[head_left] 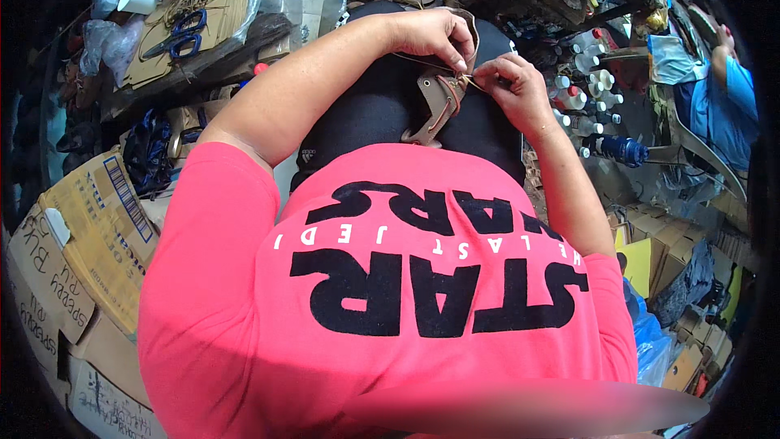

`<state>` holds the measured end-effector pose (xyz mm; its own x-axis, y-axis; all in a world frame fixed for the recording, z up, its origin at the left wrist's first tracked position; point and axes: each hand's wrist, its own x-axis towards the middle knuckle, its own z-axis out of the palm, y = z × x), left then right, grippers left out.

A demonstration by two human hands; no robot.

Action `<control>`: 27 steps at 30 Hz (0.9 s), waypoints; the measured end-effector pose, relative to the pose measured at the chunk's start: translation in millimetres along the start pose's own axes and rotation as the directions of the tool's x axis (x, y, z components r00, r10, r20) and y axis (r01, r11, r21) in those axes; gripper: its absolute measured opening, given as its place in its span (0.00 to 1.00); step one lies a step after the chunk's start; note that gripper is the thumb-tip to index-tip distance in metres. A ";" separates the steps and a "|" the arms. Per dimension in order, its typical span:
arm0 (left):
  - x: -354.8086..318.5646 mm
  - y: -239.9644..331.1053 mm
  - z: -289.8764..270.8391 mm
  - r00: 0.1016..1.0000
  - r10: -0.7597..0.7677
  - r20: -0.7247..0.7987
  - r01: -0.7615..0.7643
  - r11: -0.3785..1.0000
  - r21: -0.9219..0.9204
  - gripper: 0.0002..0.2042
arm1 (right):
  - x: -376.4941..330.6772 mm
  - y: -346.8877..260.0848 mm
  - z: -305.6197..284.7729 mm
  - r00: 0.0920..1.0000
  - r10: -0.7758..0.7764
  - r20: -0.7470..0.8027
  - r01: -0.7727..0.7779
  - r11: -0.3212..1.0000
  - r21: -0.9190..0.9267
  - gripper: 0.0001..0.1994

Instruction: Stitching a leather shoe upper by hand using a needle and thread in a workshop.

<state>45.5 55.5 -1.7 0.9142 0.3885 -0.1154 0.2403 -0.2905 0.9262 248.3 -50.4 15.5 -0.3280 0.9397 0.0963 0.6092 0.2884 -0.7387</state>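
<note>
Lacing or threading appears to be the step in hand, judged from a tan eyeleted piece (pixel 437 99) (probably a shoe upper) lying over the lap at about 12:30, clock read with 12 at the upper edge. A reddish-brown lace (pixel 457 99) runs along it.

Hand state: the left hand (pixel 443 37), at 12:30, is pinching the piece near its upper end, thumb against fingers. The right hand (pixel 516 91), at 1 o'clock, is pinching a thin cord (pixel 474 82) at the fingertips. Whether a needle is present cannot be told.

Next move, as a judgement: keep the left pinch firm, then draw the cord outward toward 2 o'clock with even tension, avoiding a twist.

Markings: the pink-red shirt (pixel 268 325) carries large black lettering with a small white line between, inverted in this view. The black trousers (pixel 378 118) bear a small white mark at 10 o'clock. At 9 o'clock, a yellow-brown carton (pixel 101 232) shows blue print; at 8:30, a plain carton (pixel 49 272) has dark handwritten capitals.
</note>
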 end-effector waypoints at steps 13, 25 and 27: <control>-3.5 3.9 -8.0 0.976 -0.104 0.189 0.112 0.993 -0.031 0.14 | -14.4 -27.4 10.2 0.989 -0.149 -0.003 0.136 0.905 -0.403 0.08; 0.0 9.4 2.8 0.993 -0.116 -0.030 0.119 0.986 0.115 0.13 | 17.1 -36.2 15.7 0.984 0.059 0.168 0.023 0.893 -0.450 0.05; -8.0 5.1 7.9 0.956 0.143 -0.255 -0.028 0.913 0.408 0.17 | 17.3 -32.7 7.7 0.981 0.069 0.181 -0.003 0.939 -0.344 0.07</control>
<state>42.0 44.0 1.2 0.8254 0.5530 0.1140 0.3269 -0.6326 0.7021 217.1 -45.0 36.2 -0.4104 0.9086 -0.0776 0.8215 0.3313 -0.4641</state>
